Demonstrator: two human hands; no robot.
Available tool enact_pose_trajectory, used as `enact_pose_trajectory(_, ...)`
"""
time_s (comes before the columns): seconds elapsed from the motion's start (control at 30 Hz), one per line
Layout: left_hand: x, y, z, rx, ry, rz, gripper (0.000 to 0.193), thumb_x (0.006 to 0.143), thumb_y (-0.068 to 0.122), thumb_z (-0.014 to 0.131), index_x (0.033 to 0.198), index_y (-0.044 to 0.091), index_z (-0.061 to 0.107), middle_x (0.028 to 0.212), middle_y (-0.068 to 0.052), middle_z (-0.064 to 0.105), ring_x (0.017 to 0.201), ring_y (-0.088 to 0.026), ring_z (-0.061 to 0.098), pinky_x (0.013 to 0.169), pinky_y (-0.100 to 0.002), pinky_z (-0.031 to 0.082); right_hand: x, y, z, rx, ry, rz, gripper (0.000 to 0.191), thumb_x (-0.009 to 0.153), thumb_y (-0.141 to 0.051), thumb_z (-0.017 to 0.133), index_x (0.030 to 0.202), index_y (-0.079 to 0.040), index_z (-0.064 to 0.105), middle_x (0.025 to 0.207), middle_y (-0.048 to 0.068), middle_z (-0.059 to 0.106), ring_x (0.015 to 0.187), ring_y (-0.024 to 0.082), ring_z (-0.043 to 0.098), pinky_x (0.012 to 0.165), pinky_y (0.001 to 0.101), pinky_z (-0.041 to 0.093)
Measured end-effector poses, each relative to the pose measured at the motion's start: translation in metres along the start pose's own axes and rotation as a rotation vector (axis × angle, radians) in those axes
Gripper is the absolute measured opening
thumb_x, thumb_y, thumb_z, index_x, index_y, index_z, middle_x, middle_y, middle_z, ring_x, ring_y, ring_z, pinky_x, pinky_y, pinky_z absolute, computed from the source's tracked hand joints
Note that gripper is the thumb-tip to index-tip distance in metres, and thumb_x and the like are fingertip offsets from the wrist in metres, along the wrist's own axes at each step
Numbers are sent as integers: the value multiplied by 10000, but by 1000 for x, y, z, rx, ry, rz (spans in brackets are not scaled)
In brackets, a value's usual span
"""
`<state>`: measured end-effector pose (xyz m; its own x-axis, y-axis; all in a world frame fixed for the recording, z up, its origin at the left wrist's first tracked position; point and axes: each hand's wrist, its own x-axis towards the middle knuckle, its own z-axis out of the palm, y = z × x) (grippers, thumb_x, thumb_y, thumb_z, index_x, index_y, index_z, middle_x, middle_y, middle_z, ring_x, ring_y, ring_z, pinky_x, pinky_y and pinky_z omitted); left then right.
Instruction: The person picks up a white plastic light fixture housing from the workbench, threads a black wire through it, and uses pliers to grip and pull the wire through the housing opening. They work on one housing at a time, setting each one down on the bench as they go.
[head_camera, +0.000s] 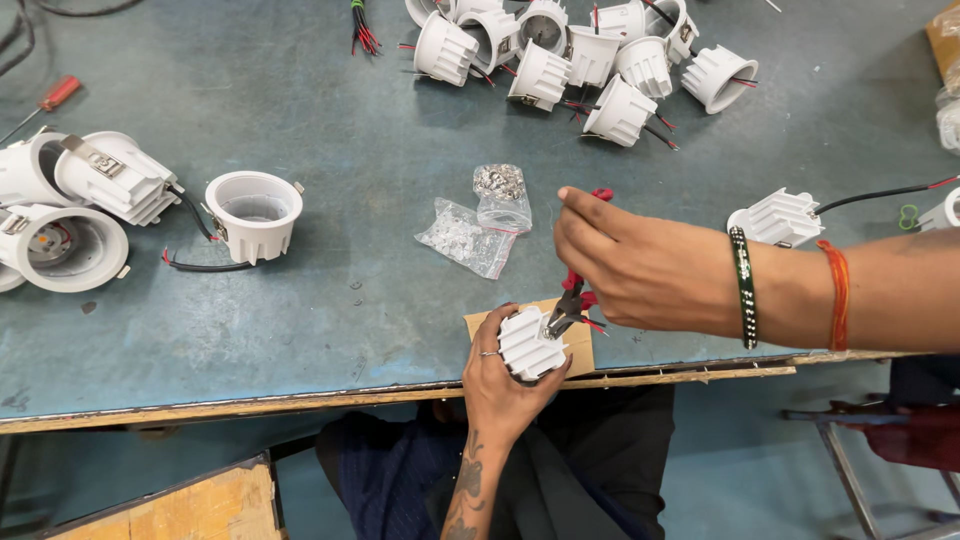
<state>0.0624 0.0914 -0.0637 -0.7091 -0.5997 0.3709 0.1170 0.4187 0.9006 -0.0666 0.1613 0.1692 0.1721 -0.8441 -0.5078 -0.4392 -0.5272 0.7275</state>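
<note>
The left hand (497, 385) is gripping one white ribbed lamp housing (530, 343) at the near edge of the worktop (350, 250), fingers curled around it, over a small cardboard piece (580, 345). The right hand (630, 265) is closing around red-handled pliers (572, 300), whose tip is touching the housing's top. Two clear plastic bags (480, 225) of small metal parts are lying just beyond the hands. At the far side a cluster of about ten white housings (580, 55) with red and black wires is sitting; four more (120, 210) are grouping at the left, and two (785, 215) are lying at the right edge. A red-handled screwdriver (45, 100) is resting far left. Open grey surface is stretching between the left group and the bags, and across the middle.
</note>
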Motion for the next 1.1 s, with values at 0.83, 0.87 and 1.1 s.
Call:
enact_pose_trajectory(0.83, -1, -8, 3, 17, 9, 52, 825, 678, 280, 928, 1348, 73, 494, 1266, -157, 677, 1117, -346, 703, 930, -421, 581, -11, 4, 45, -317, 416, -113, 357, 735, -218, 645, 992, -19, 794, 1496, 146, 540, 1422, 278, 429, 1173, 498, 292)
enact_pose_trajectory(0.87, -1, -8, 4, 18, 11, 51, 824, 678, 279, 929, 1348, 75, 494, 1268, -157, 677, 1117, -345, 705, 925, -420, 583, -10, 3, 48, -352, 420, -124, 258, 777, -190, 654, 923, -17, 778, 1485, 144, 546, 1428, 273, 431, 1199, 523, 288)
enact_pose_trajectory(1.1, -1, -5, 4, 17, 12, 57, 833, 680, 278, 937, 1354, 80, 490, 1257, -153, 683, 1081, -334, 723, 894, -413, 597, -7, 4, 57, -490, 520, -40, 298, 908, -207, 663, 1130, -28, 750, 1388, 56, 556, 1375, 174, 418, 1183, 545, 287)
